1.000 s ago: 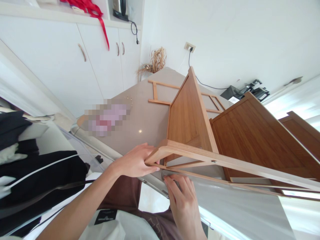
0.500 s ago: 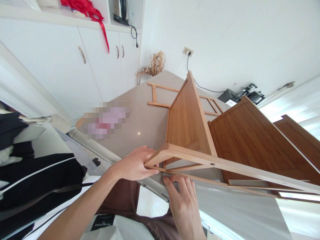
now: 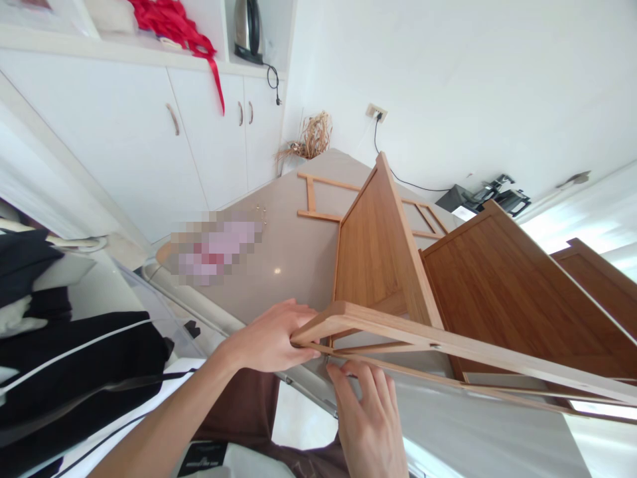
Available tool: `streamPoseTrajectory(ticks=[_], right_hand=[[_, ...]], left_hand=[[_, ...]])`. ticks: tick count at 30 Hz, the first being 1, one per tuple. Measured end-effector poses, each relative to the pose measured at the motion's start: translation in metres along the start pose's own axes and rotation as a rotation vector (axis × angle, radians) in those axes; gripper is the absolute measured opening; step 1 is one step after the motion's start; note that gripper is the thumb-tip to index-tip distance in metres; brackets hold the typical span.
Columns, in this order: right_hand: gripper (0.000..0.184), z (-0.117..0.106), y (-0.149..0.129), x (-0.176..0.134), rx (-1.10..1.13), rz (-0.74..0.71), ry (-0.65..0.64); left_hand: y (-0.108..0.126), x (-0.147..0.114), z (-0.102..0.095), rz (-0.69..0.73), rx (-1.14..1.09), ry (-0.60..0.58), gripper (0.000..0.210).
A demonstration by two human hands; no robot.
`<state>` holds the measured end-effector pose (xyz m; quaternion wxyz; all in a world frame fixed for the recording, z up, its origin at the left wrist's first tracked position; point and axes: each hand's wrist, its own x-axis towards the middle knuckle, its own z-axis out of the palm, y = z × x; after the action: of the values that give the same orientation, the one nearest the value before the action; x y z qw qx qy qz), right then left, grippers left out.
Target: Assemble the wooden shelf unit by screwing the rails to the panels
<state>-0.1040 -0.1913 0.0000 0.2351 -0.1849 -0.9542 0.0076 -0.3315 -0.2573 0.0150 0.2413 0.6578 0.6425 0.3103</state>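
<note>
A wooden shelf rack (image 3: 388,322) lies on its side, with several brown slatted panels standing up from its pale side frame. My left hand (image 3: 273,335) is wrapped round the near corner of that frame, thumb below and fingers partly hidden behind the wood. Just right of it, my right hand (image 3: 368,405) is closed in a pinch against the lower rail of the frame. Something small and metallic shows at its fingertips, too small to name. The nearest panel (image 3: 373,252) rises right beyond both hands.
Under the rack is a grey table (image 3: 293,252). A ladder-like wooden frame (image 3: 311,192) and small metal fasteners (image 3: 263,216) lie on it, near a blurred-out patch at left. Dark clothing (image 3: 99,372) hangs at left. A kettle (image 3: 247,30) stands on the cabinet shelf.
The whole view has shifted slightly, so things sit a little lower. The left hand keeps its hold on the frame; the right hand stays at the rail with its fingers slightly shifted.
</note>
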Motion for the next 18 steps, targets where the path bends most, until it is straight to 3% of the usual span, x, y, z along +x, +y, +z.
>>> streamPoseTrajectory(ticks=[8, 18], right_hand=[[0.015, 0.008, 0.009, 0.000, 0.109, 0.030, 0.083], [0.017, 0.013, 0.011, -0.005, 0.249, 0.106, 0.030]], left_hand=[[-0.003, -0.002, 0.004, 0.007, 0.030, 0.027, 0.011], [-0.001, -0.001, 0.004, -0.024, 0.028, -0.012, 0.012]])
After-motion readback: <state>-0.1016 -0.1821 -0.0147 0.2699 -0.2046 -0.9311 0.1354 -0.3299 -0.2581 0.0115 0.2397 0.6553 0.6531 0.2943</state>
